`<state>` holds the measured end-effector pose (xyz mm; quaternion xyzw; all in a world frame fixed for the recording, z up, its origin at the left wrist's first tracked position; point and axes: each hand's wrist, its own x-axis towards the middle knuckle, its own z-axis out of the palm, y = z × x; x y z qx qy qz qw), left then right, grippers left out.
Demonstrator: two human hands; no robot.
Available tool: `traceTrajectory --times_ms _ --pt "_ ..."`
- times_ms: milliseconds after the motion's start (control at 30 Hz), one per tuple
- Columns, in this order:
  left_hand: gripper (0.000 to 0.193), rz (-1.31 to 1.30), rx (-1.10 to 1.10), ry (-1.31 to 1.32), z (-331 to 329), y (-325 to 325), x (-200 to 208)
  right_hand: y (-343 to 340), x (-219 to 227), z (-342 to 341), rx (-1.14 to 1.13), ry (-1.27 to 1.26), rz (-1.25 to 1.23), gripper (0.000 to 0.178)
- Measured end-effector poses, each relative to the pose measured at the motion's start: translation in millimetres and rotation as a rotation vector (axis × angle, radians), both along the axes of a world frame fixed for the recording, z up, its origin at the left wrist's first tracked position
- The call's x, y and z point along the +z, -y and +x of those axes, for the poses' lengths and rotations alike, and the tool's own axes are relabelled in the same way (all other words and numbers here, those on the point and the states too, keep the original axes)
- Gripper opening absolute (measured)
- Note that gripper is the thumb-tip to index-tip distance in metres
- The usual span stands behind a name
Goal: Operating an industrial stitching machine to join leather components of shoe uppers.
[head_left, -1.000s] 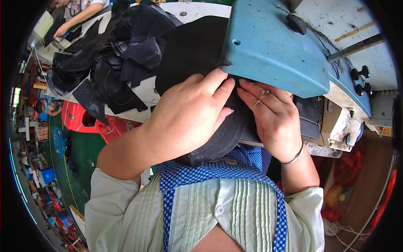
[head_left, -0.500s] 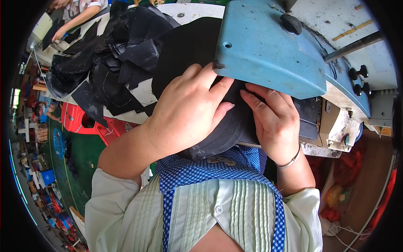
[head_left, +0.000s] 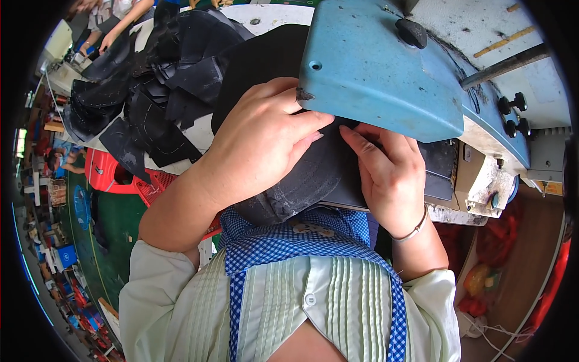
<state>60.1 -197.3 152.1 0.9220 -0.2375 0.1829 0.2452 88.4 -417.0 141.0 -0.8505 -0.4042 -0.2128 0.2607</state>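
A black leather-like piece (head_left: 295, 190) lies under the front of a blue machine head (head_left: 380, 72), its near edge curved and marked with pale scuffs. My left hand (head_left: 256, 145) grips it from the left, thumb below the index finger, with some fingertips hidden behind the machine's corner. From the right, my right hand (head_left: 395, 181) pinches the piece beneath the cover's lower edge, its other fingers curled and partly hidden. Both hands are close together where the piece passes under the head. The machine's working point is covered from sight.
A heap of black cut pieces (head_left: 151, 90) with pale marked lines covers the left of the white table (head_left: 271, 17). A red plastic stool (head_left: 105, 172) stands at the left. Another person's arm (head_left: 126, 25) works at the far left. Black knobs (head_left: 512, 104) project at the right.
The black piece has turned, its near edge swinging left. My left hand has shifted slightly left, its index finger and thumb now closer together. The other person's arms have moved.
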Motion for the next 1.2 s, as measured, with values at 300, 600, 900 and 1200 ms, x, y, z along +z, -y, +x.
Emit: traceTrajectory --times_ms 300,600,900,1200 --pt "0.031 -0.034 -0.035 -0.053 3 -3 7 0 -1 1 -0.006 0.024 -0.003 0.039" --pt "0.039 0.053 -0.033 -0.089 1 -12 11 0 1 1 0.007 0.005 0.01 0.038" --pt "0.04 0.121 -0.018 -0.076 -1 -19 14 -2 0 0 -0.01 -0.011 0.026 0.037" --pt "0.042 0.127 0.001 -0.06 -4 -20 11 -1 1 0 -0.002 0.0 0.017 0.035"
